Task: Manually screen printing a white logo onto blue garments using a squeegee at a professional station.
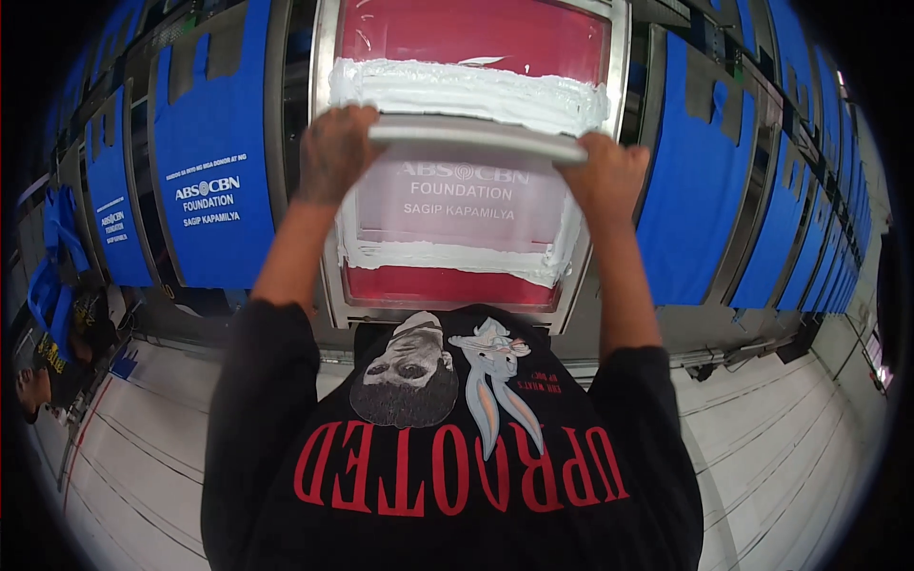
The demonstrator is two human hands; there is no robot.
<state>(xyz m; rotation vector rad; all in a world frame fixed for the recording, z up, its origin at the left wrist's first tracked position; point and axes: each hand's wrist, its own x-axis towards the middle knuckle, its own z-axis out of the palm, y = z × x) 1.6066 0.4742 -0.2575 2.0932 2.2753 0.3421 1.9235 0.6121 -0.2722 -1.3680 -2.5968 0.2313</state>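
My left hand [335, 152] and my right hand [606, 178] grip the two ends of a long pale squeegee [476, 139]. It lies across a screen printing frame [326, 57] with a metal border and a red and pale mesh. A thick band of white ink [457, 88] runs along the far side of the squeegee. Another strip of white ink lies across the near part of the mesh. Between the squeegee and that strip, white lettering shows on the pale mesh. The squeegee's blade edge is hidden from me.
Blue fabric bags lie on flat boards on both sides. A printed blue bag [211, 162] is at the left, and a plain blue bag [695, 171] at the right. More bags continue outward along each row. At the far left edge, another person [57, 366] is partly visible near hanging blue bags.
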